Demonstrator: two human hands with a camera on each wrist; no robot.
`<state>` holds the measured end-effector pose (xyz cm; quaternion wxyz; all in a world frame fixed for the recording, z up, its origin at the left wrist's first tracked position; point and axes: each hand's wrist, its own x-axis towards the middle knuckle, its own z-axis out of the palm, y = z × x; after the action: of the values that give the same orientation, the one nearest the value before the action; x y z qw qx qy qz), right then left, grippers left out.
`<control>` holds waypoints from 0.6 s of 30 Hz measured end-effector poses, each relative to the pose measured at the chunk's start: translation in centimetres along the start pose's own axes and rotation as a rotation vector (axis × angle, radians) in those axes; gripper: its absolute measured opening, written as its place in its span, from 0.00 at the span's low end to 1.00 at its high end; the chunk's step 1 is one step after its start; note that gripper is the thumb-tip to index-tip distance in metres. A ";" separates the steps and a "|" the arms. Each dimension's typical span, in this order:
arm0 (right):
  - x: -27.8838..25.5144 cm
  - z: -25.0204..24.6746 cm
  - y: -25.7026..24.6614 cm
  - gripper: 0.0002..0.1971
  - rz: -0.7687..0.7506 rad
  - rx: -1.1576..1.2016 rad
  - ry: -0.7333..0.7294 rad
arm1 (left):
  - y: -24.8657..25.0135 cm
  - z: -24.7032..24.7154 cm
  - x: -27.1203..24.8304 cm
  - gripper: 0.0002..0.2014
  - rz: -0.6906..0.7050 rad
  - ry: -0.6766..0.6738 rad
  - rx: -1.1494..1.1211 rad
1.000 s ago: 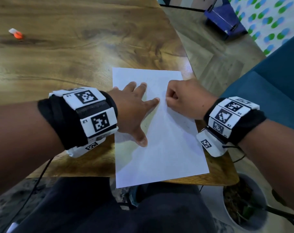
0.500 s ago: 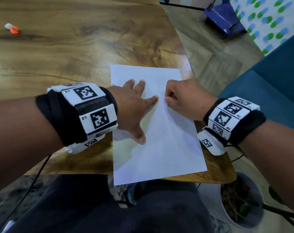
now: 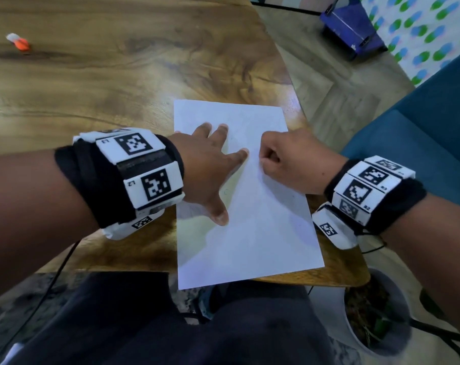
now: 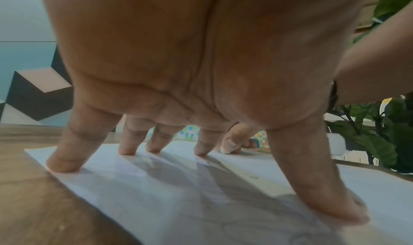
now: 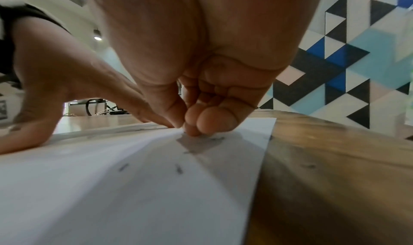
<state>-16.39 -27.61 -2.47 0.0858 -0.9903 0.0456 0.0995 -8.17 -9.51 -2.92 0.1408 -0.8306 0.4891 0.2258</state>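
Observation:
A white sheet of paper (image 3: 250, 233) with faint pencil marks lies at the near right corner of the wooden table (image 3: 118, 88), its near edge hanging over the table's rim. My left hand (image 3: 210, 164) is spread on the sheet's left half and presses it down with straight fingertips (image 4: 62, 165). My right hand (image 3: 289, 162) is curled into a fist just right of the left index finger. Its thumb and fingertips (image 5: 214, 121) are bunched together and touch the paper (image 5: 134, 187). No object shows between them.
A small orange and white object (image 3: 19, 42) lies far left on the table. A blue seat (image 3: 421, 127) stands to the right, a potted plant (image 3: 376, 312) below the table corner, and a purple box (image 3: 352, 25) on the floor behind.

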 end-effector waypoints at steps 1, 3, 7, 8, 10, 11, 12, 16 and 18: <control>-0.3 0.1 -0.2 0.04 -0.019 -0.006 -0.001 | 0.1 -0.1 0.0 0.67 -0.001 -0.001 0.002; -1.8 0.6 -1.0 0.03 -0.080 0.001 -0.048 | 0.1 -0.2 0.0 0.67 -0.005 -0.006 0.002; -4.4 0.7 -2.5 0.04 -0.184 0.033 -0.221 | 0.1 -0.3 0.0 0.67 -0.013 -0.027 0.000; -4.2 0.6 -2.4 0.04 -0.192 0.029 -0.208 | 0.1 -0.3 0.0 0.67 -0.012 -0.029 0.001; -3.1 0.5 -1.8 0.04 -0.148 0.016 -0.119 | 0.1 -0.2 0.0 0.67 -0.009 -0.031 -0.004; -2.3 0.4 -1.2 0.04 -0.102 0.008 -0.068 | 0.1 -0.1 0.0 0.66 -0.006 -0.030 -0.008; -1.4 0.4 -0.6 0.05 -0.053 0.002 -0.029 | 0.0 0.0 0.0 0.66 -0.005 -0.027 -0.013; 1.0 0.0 1.5 0.07 0.087 0.007 0.034 | -0.6 0.5 0.0 0.65 0.008 0.012 -0.010; 1.1 -0.3 1.7 0.06 0.119 0.014 0.052 | -0.9 0.5 0.1 0.63 0.010 0.035 -0.009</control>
<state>-15.40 -29.46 -2.68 0.0855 -0.9874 0.1075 0.0783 -7.46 -8.97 -3.39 0.1274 -0.8327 0.4945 0.2142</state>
